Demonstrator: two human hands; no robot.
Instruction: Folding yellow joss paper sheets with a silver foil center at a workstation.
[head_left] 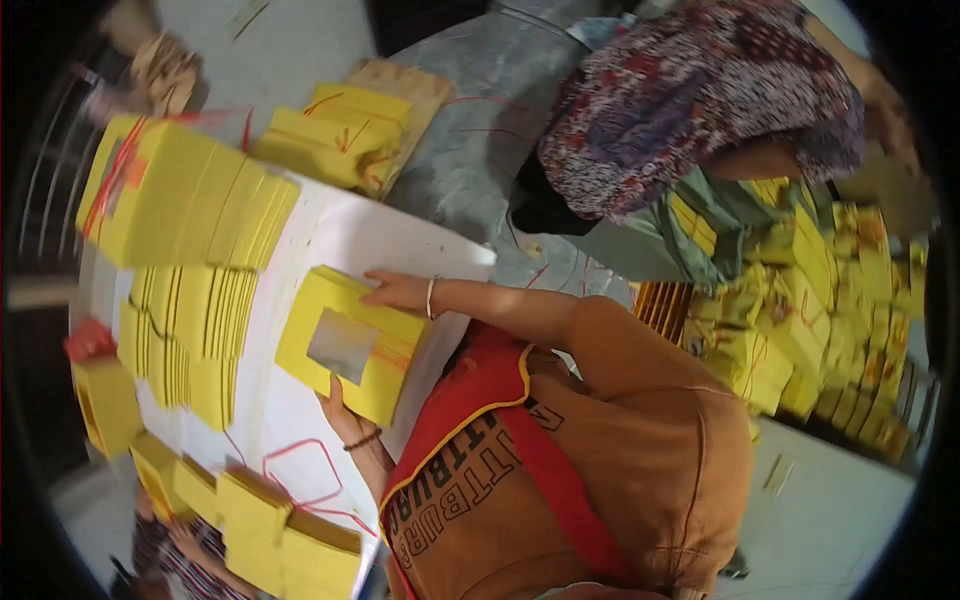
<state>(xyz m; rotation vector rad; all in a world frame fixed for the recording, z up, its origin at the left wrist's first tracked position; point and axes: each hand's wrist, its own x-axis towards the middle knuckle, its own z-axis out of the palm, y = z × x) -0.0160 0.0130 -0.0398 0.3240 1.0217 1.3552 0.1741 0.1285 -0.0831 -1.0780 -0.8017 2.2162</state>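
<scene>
A stack of yellow paper sheets [396, 395] lies on the white tabletop before me, with a silvery grey square on its top face and faint orange marks beside it. My left hand [345, 415], with a dark beaded bracelet, grips its near-left edge, the thumb laid on top. My right hand [402, 294], with a pale bracelet, holds the opposite edge, its fingers bent over the corner. The fingers under the stack are hidden. Left of it, yellow stacks [190, 320] stand in fanned rows, and a larger bundle [180, 195] is tied with red string.
Loops of red string [305, 470] lie on the white table [330, 225]. More yellow blocks [250, 520] line its lower edge, near a co-worker's hand [186, 542]. Another person in patterned clothing [700, 110] bends at the upper right, beside heaped yellow bundles [800, 320].
</scene>
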